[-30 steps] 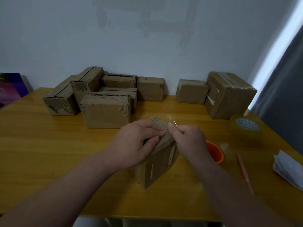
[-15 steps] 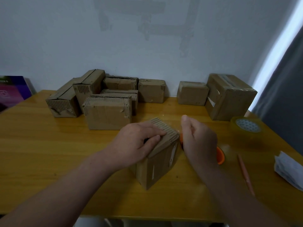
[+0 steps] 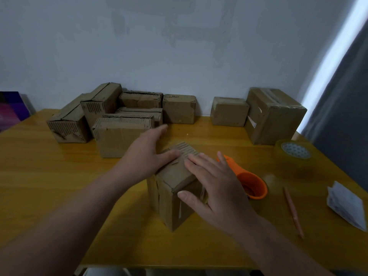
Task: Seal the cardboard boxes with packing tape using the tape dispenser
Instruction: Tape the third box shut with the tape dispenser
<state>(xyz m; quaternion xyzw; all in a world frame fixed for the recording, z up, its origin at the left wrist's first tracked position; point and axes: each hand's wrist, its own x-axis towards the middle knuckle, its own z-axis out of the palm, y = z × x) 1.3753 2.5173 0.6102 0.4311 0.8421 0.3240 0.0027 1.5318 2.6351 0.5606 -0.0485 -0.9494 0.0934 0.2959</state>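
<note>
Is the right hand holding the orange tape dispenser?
No, the orange tape dispenser lies on the table beside the right hand, whose straight fingers rest on the small box.

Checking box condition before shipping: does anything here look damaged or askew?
Yes. The far-left box has a torn end face, corrugation exposed; the near small box stands cornerwise, its top also stripped.

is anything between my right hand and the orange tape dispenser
Nothing visible does: the orange tape dispenser lies on the table just beyond the right hand, which rests flat on the small box.
</note>
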